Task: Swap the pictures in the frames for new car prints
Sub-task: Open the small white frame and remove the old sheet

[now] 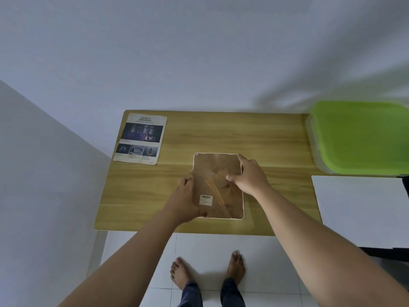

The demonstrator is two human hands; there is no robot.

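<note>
**Inspector:** Where is the frame [218, 165]?

**Clerk:** It lies face down near the middle of the table [276, 151], toward the near edge. This leaves the backing board [212, 167] on top, and that must come out before any picture can be changed.

**Inspector:** Hands?

**Clerk:** The left hand [183, 196] grips the frame's left edge with the fingers curled round it. I judge it is steadying the frame. The right hand [250, 176] holds the upper right edge, thumb laid on the backing board and fingers bent over the rim. Whether it is working a catch I cannot tell.

**Inspector:** Materials?

**Clerk:** The backing board is brown and matt, fibreboard by appearance. It is rectangular with rounded corners and has a thin pale rim. A slim strut [213, 190] lies flat and slantwise across it, with a white barcode label [205, 199] just beside. The table is smooth, pale wood grain.

**Inspector:** The replacement?

**Clerk:** One car print [140, 138], a paper sheet headed SAFETY, lies flat at the far left corner. It is well apart from the frame, out of the way of the work, in my judgement.

**Inspector:** Anything further?

**Clerk:** A translucent plastic box [313, 140] with a green lid [358, 136] stands at the far right.
</note>
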